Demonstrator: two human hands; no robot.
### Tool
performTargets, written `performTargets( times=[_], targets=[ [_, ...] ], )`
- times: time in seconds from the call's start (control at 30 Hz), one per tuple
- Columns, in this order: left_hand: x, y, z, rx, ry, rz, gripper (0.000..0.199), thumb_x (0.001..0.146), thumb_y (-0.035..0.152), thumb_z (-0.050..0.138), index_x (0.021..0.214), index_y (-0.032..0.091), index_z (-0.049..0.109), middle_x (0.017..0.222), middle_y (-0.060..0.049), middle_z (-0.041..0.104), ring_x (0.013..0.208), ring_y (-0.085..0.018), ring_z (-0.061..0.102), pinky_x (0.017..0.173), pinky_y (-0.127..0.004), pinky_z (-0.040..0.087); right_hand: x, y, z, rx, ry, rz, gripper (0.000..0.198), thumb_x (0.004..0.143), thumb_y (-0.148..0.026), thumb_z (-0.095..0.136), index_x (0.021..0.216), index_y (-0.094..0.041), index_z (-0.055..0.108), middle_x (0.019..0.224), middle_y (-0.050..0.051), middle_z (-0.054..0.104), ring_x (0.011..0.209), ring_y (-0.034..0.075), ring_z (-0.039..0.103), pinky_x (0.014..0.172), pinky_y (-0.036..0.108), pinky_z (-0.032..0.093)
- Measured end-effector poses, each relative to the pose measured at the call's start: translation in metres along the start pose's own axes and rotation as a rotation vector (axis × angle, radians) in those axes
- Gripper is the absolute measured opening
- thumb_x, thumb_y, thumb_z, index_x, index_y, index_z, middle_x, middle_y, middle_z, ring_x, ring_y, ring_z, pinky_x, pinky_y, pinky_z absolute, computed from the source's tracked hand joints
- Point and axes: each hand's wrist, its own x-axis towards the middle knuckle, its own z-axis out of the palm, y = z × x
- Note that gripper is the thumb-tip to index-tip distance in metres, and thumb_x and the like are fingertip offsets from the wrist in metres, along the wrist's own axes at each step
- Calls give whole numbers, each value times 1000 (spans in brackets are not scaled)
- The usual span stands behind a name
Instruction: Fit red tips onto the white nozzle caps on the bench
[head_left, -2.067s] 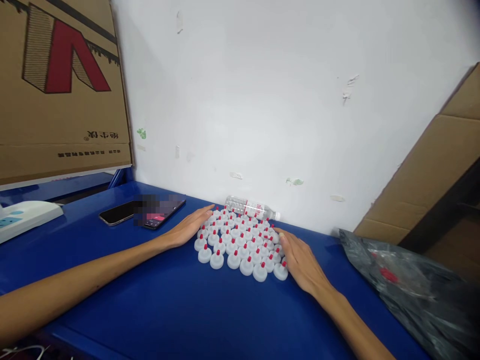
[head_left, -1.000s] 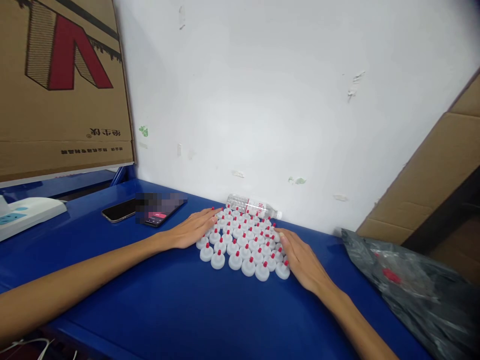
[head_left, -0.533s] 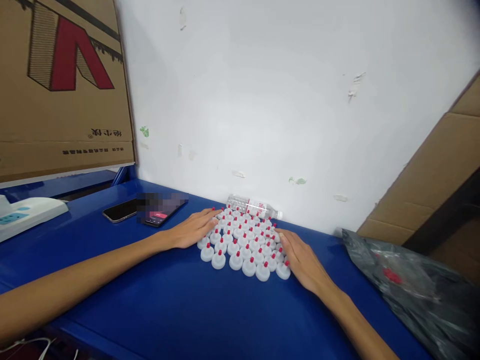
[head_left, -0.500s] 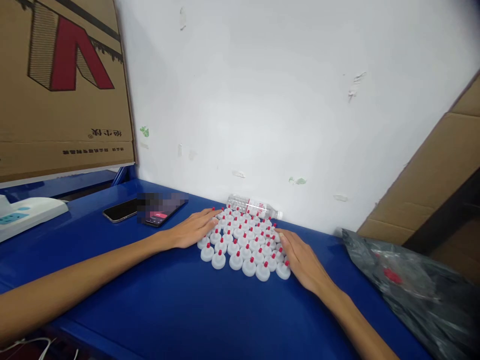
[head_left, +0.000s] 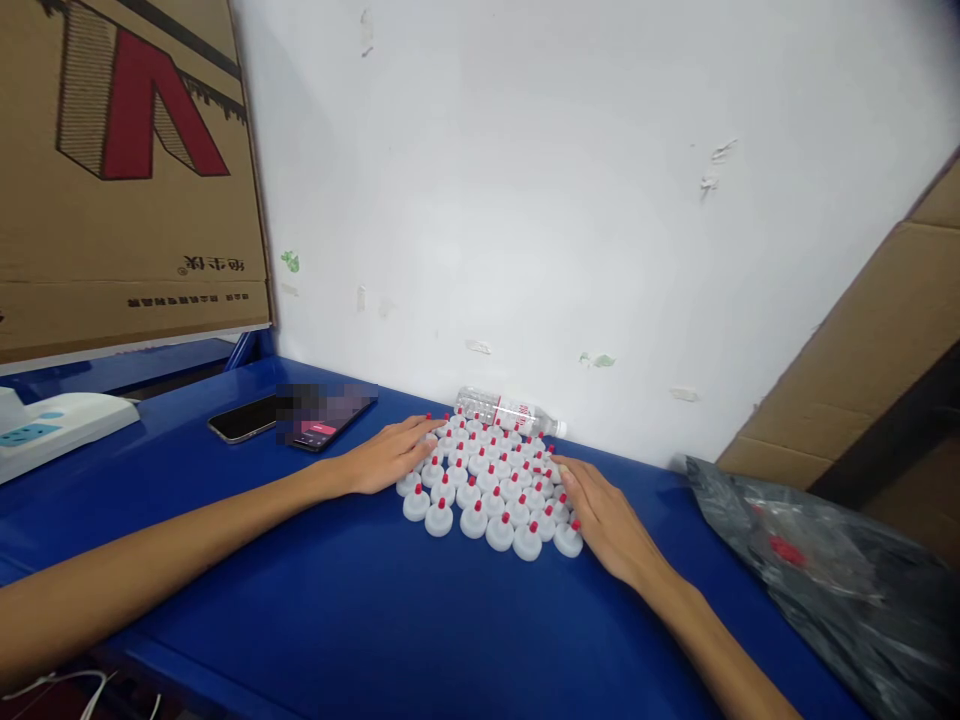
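So there's a big bunch of white nozzle caps with red tips [head_left: 491, 480] packed together in the middle of a blue table [head_left: 450, 620], tips pointing up for the most part. The near ones sit a bit looser, with small gaps between some of them.

The left hand [head_left: 390, 455] lies flat along the left edge of the bunch, fingers pretty much together and stretched toward the far end, thumb side up against the caps. The right hand [head_left: 604, 510] does the same job on the right edge, held flat and slanting inward, thumb by the caps. Its fingers look close together too, but they're partly hidden, so I can't tell exactly how they sit. Neither hand is clamped on a cap; they're more like two walls around the pile.

Right behind the caps, a clear plastic bottle [head_left: 517, 413] with a white lid lies on its side near the white wall [head_left: 510, 180]. Over on the left you've got a phone [head_left: 244, 420] beside another phone with a lit screen [head_left: 319, 432], part of that area blurred out, and a white power strip [head_left: 60, 430]. A grey plastic bag [head_left: 817, 560] slumps on the right.
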Motion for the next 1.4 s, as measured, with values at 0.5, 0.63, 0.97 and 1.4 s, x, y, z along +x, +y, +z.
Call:
performTargets(
  times=[0.5, 0.63, 0.97, 1.4],
  targets=[
    [-1, 0, 0, 25, 6, 11, 70, 108, 62, 13, 164, 23, 29, 170, -9, 33, 157, -32, 27, 128, -53, 28, 0, -1, -1, -8, -4, -6, 57, 107, -58, 23, 141, -28, 58, 145, 8, 63, 134, 26, 58, 114, 50, 47],
    [0, -2, 1, 27, 4, 9, 69, 108, 61, 12, 164, 23, 28, 169, -9, 33, 157, -31, 27, 128, -53, 27, 0, -1, 0, -8, -2, -5, 56, 107, -58, 24, 141, -29, 58, 145, 7, 63, 135, 26, 58, 114, 50, 46],
    [0, -1, 0, 23, 5, 15, 69, 108, 62, 12, 164, 24, 29, 169, -9, 33, 157, -32, 27, 128, -53, 26, 0, 0, 0, 1, -2, -7, 56, 108, -57, 24, 141, -29, 58, 145, 7, 62, 135, 25, 58, 115, 49, 46],
    [-1, -2, 1, 27, 21, 16, 69, 108, 61, 14, 163, 22, 32, 168, -10, 35, 156, -33, 30, 127, -54, 28, 0, 1, 0, 12, -7, -6, 56, 107, -58, 24, 140, -29, 59, 144, 8, 62, 134, 27, 57, 114, 51, 46]
  ],
)
